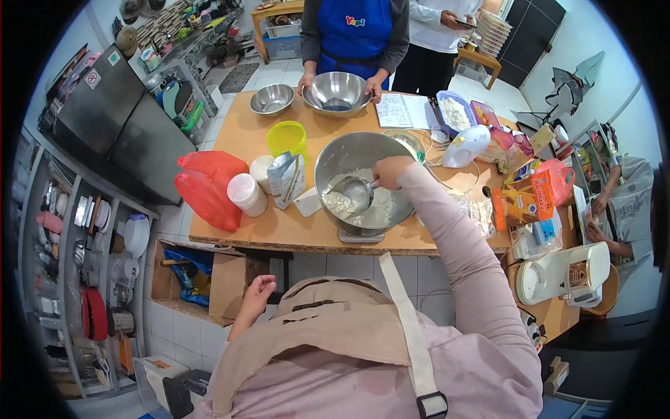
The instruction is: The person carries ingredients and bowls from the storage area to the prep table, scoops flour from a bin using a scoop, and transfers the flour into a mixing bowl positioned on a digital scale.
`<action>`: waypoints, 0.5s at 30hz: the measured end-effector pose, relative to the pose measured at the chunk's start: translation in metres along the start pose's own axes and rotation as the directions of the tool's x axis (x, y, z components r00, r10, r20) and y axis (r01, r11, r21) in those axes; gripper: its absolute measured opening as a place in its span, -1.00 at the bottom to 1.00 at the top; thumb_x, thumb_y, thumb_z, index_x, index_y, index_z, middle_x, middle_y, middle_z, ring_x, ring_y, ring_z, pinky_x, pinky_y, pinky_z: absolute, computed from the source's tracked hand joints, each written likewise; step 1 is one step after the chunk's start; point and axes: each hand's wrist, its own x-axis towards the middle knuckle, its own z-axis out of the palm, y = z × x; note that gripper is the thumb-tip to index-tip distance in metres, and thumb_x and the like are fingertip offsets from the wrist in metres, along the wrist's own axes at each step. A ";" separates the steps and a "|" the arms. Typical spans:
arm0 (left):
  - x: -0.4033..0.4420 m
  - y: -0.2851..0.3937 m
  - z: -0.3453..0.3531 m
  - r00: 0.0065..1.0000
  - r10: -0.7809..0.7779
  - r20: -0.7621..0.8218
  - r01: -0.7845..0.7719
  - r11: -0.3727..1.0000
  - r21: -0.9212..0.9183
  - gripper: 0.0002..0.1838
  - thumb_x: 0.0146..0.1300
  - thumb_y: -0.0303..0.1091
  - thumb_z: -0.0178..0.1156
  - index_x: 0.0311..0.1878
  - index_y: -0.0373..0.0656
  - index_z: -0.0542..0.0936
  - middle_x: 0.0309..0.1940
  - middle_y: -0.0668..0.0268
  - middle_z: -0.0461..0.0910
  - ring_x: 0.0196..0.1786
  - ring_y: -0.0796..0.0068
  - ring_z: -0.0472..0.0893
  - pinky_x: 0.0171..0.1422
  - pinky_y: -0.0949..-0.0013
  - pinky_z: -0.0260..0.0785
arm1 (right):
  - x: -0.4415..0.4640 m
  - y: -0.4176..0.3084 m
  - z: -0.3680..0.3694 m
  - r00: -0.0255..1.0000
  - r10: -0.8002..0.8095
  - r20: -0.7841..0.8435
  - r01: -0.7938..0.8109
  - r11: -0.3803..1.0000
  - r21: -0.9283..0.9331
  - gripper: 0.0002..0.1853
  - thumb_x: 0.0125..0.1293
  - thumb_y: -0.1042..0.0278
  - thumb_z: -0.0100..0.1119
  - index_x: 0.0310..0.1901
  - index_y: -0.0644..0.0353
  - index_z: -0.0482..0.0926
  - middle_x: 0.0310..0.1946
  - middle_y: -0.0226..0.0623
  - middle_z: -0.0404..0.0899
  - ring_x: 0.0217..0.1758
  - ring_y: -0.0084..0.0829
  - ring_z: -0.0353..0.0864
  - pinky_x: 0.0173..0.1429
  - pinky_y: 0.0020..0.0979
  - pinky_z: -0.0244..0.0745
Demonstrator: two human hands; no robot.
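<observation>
My right hand [393,171] is closed around the handle of a round metal scoop [359,188]. The scoop is tilted inside a large steel mixing bowl [335,157], with white flour [382,209] in and around it. Beneath the bowl shows the edge of a kitchen scale [361,238]. My left hand [259,291] hangs in front of the table edge beside my apron, holding nothing, its fingers loosely bent and apart. Left of the bowl stand a silver-white bag [285,180], a white-lidded tub [246,195] and a yellow-green container [287,137].
Across the table [230,140], a person in a blue apron [353,35] grips a steel bowl [338,91]; a smaller bowl [272,99] stands beside it. A white hand mixer [466,146], an open notebook [405,112] and an orange package [525,200] lie to the right.
</observation>
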 end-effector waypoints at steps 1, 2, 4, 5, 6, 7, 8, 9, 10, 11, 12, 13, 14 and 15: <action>0.001 0.001 0.001 1.000 0.002 0.000 -0.002 1.000 0.000 -0.69 0.26 -0.28 0.14 0.02 -0.20 0.47 -0.19 0.37 0.52 -0.12 0.58 0.46 0.03 0.49 0.29 | -0.001 -0.006 0.002 0.996 0.000 -0.088 -0.011 0.992 -0.124 -0.62 0.14 -0.04 0.18 -0.29 0.15 0.65 -0.40 -0.30 0.66 -0.26 -0.28 0.64 -0.14 -0.31 0.47; 0.001 0.002 0.002 1.000 0.007 0.000 -0.007 1.000 -0.004 -0.69 0.26 -0.28 0.14 0.02 -0.21 0.47 -0.19 0.37 0.52 -0.12 0.58 0.46 0.03 0.48 0.29 | -0.001 -0.010 0.000 0.993 -0.007 -0.114 -0.009 0.991 -0.135 -0.60 0.13 -0.07 0.17 -0.30 0.14 0.65 -0.39 -0.29 0.66 -0.26 -0.26 0.64 -0.14 -0.30 0.47; 0.001 0.006 0.002 1.000 0.013 0.000 -0.013 1.000 -0.013 -0.69 0.26 -0.28 0.14 0.02 -0.21 0.47 -0.17 0.37 0.52 -0.11 0.58 0.45 0.05 0.48 0.29 | -0.007 -0.019 -0.009 0.986 -0.021 -0.165 -0.004 0.988 -0.154 -0.57 0.11 -0.13 0.17 -0.33 0.12 0.66 -0.38 -0.27 0.65 -0.25 -0.22 0.63 -0.15 -0.28 0.47; 0.001 0.003 0.001 1.000 0.013 0.001 -0.013 0.999 -0.030 -0.69 0.26 -0.27 0.14 0.02 -0.21 0.47 -0.16 0.37 0.52 -0.10 0.58 0.45 0.05 0.48 0.29 | -0.010 -0.020 -0.012 0.987 -0.019 -0.160 -0.002 0.992 -0.128 -0.57 0.10 -0.15 0.17 -0.34 0.11 0.66 -0.40 -0.27 0.65 -0.27 -0.22 0.63 -0.16 -0.28 0.47; 0.002 -0.002 0.000 1.000 0.015 0.001 -0.014 0.999 -0.047 -0.69 0.26 -0.27 0.14 0.02 -0.21 0.47 -0.15 0.37 0.51 -0.10 0.58 0.45 0.05 0.48 0.29 | -0.013 -0.018 -0.015 0.987 -0.017 -0.157 0.001 0.995 -0.104 -0.56 0.09 -0.16 0.17 -0.36 0.10 0.67 -0.42 -0.26 0.64 -0.28 -0.21 0.63 -0.17 -0.28 0.47; 0.002 -0.005 0.000 1.000 0.016 0.001 -0.016 0.998 -0.066 -0.69 0.26 -0.27 0.14 0.02 -0.21 0.47 -0.14 0.36 0.51 -0.09 0.58 0.45 0.06 0.47 0.29 | -0.015 -0.015 -0.016 0.988 -0.016 -0.153 0.004 0.997 -0.080 -0.55 0.08 -0.18 0.17 -0.37 0.10 0.67 -0.44 -0.26 0.64 -0.30 -0.21 0.62 -0.17 -0.28 0.46; 0.001 -0.010 -0.002 1.000 0.012 -0.001 -0.012 0.997 -0.072 -0.68 0.26 -0.27 0.14 0.02 -0.21 0.47 -0.14 0.37 0.51 -0.09 0.59 0.45 0.06 0.48 0.28 | -0.015 -0.011 -0.016 0.986 -0.028 -0.165 0.021 0.999 -0.042 -0.55 0.08 -0.19 0.18 -0.38 0.10 0.67 -0.45 -0.25 0.63 -0.31 -0.21 0.62 -0.18 -0.27 0.46; -0.001 -0.011 -0.002 1.000 0.009 -0.003 -0.009 0.997 -0.078 -0.68 0.27 -0.26 0.14 0.02 -0.20 0.46 -0.14 0.37 0.51 -0.09 0.59 0.45 0.07 0.48 0.28 | -0.016 -0.006 -0.015 0.983 -0.038 -0.178 0.038 0.999 -0.003 -0.55 0.07 -0.19 0.19 -0.39 0.10 0.67 -0.46 -0.25 0.63 -0.33 -0.21 0.61 -0.19 -0.27 0.45; -0.002 -0.012 -0.002 1.000 0.005 -0.003 -0.006 0.997 -0.083 -0.68 0.27 -0.26 0.14 0.02 -0.20 0.46 -0.14 0.37 0.51 -0.08 0.59 0.44 0.07 0.48 0.28 | -0.018 -0.002 -0.015 0.981 -0.046 -0.191 0.054 0.998 0.036 -0.54 0.06 -0.20 0.19 -0.40 0.11 0.67 -0.47 -0.25 0.62 -0.35 -0.22 0.60 -0.20 -0.27 0.45; -0.002 -0.013 -0.003 1.000 0.005 -0.004 -0.005 0.996 -0.085 -0.68 0.27 -0.26 0.14 0.02 -0.20 0.46 -0.14 0.38 0.51 -0.09 0.59 0.44 0.07 0.48 0.27 | -0.021 0.002 -0.015 0.978 -0.045 -0.204 0.063 0.995 0.081 -0.54 0.06 -0.20 0.20 -0.41 0.11 0.67 -0.48 -0.24 0.62 -0.36 -0.22 0.60 -0.21 -0.26 0.44; -0.003 -0.012 -0.003 1.000 0.005 -0.005 -0.006 0.996 -0.086 -0.68 0.27 -0.25 0.14 0.02 -0.20 0.46 -0.15 0.38 0.51 -0.09 0.60 0.44 0.07 0.49 0.27 | -0.026 0.003 -0.019 0.975 -0.044 -0.217 0.073 0.989 0.125 -0.53 0.05 -0.20 0.20 -0.42 0.12 0.67 -0.49 -0.24 0.61 -0.38 -0.22 0.59 -0.22 -0.26 0.44; -0.003 -0.011 -0.003 1.000 0.007 -0.006 -0.007 0.996 -0.088 -0.68 0.27 -0.25 0.15 0.02 -0.20 0.46 -0.15 0.38 0.50 -0.10 0.60 0.44 0.07 0.49 0.27 | -0.029 0.006 -0.021 0.972 -0.042 -0.231 0.082 0.982 0.169 -0.53 0.04 -0.20 0.21 -0.43 0.13 0.66 -0.50 -0.23 0.61 -0.39 -0.22 0.58 -0.24 -0.25 0.43; -0.002 -0.010 -0.004 1.000 0.006 -0.007 -0.006 0.998 -0.059 -0.68 0.27 -0.25 0.14 0.02 -0.20 0.46 -0.16 0.38 0.50 -0.10 0.60 0.44 0.07 0.49 0.27 | -0.030 0.010 -0.020 0.969 -0.026 -0.245 0.077 0.977 0.197 -0.53 0.05 -0.20 0.22 -0.43 0.13 0.66 -0.51 -0.23 0.61 -0.41 -0.23 0.58 -0.25 -0.26 0.43; -0.001 -0.008 -0.005 1.000 0.004 -0.008 -0.005 1.000 -0.029 -0.68 0.27 -0.26 0.14 0.02 -0.20 0.46 -0.16 0.39 0.50 -0.11 0.61 0.43 0.06 0.50 0.27 | -0.031 0.015 -0.018 0.966 -0.011 -0.259 0.071 0.971 0.226 -0.53 0.05 -0.20 0.22 -0.43 0.14 0.67 -0.52 -0.23 0.60 -0.42 -0.25 0.58 -0.27 -0.27 0.42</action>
